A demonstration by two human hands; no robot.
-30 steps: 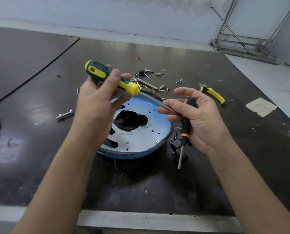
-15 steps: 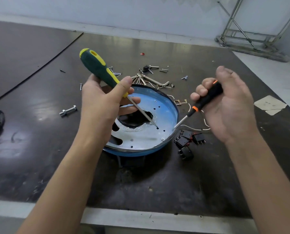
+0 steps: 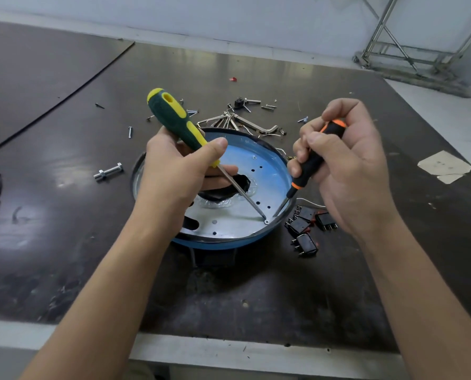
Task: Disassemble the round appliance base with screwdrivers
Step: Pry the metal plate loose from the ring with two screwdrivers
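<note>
The round appliance base (image 3: 267, 174) lies on the dark table, a blue rim around a silvery plate with small holes and a black central opening. My left hand (image 3: 174, 171) grips a green and yellow screwdriver (image 3: 179, 122); its shaft slants down right, with the tip beside a screw (image 3: 266, 221) near the plate's front right edge. My right hand (image 3: 346, 165) grips a black and orange screwdriver (image 3: 315, 160), whose tip points down at the plate just right of that screw.
Three black switches (image 3: 307, 229) lie right of the base. Loose screws, wire clips and a bent hex key (image 3: 256, 126) are scattered behind it. A bolt (image 3: 108, 171) lies at left, a paper scrap (image 3: 445, 165) at right, a metal frame (image 3: 409, 53) at back right.
Both hands turned their screwdrivers tip-down. The right hand regripped the black and orange one and brought its tip to the plate's edge. The left screwdriver's tip moved beside the screw.
</note>
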